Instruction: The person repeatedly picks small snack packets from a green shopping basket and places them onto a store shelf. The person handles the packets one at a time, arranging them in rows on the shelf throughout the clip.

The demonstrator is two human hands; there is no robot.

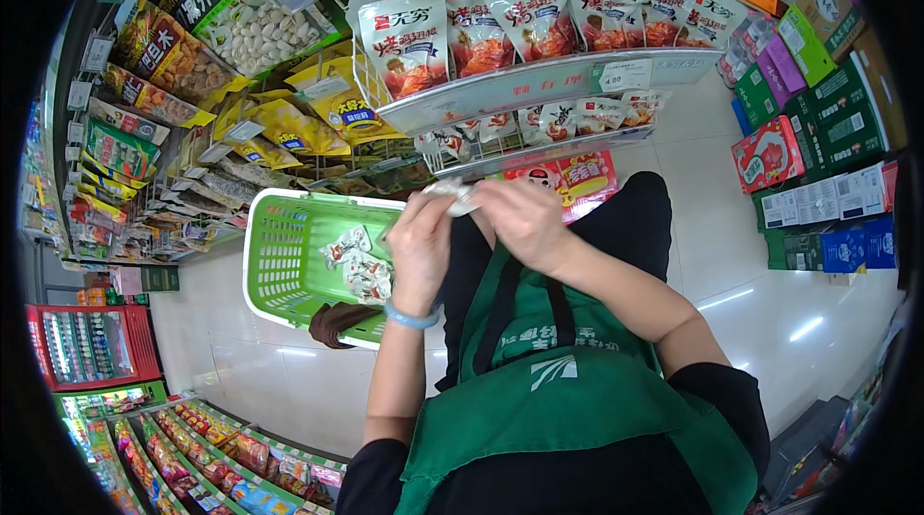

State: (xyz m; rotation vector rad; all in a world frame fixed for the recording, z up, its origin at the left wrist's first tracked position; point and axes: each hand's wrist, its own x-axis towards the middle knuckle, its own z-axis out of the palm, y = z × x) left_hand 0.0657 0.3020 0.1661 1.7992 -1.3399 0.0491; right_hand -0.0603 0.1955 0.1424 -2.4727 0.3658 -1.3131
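Note:
My left hand (422, 241) and my right hand (523, 219) meet in front of my knees, pinching a small white snack packet (456, 196) between their fingertips. The fingers and some blur hide much of it. Left of my left hand, a green plastic shopping basket (278, 215) with a white rim holds several small white snack packets (368, 277). Over its near edge hangs a dark brown cloth (336, 321). Just beyond my hands, a low wire shelf tray (498, 154) carries small packets (556, 121) of similar look. Above it stand larger white-and-red snack pouches (530, 9).
Nut bags (173, 46) and yellow snack bags (296, 125) hang at the left. A pink-red box (588, 179) sits under the shelf. Stacked cartons (830, 118) line the right side. Behind left are a red drinks cooler (90, 345) and snack shelves (238, 443).

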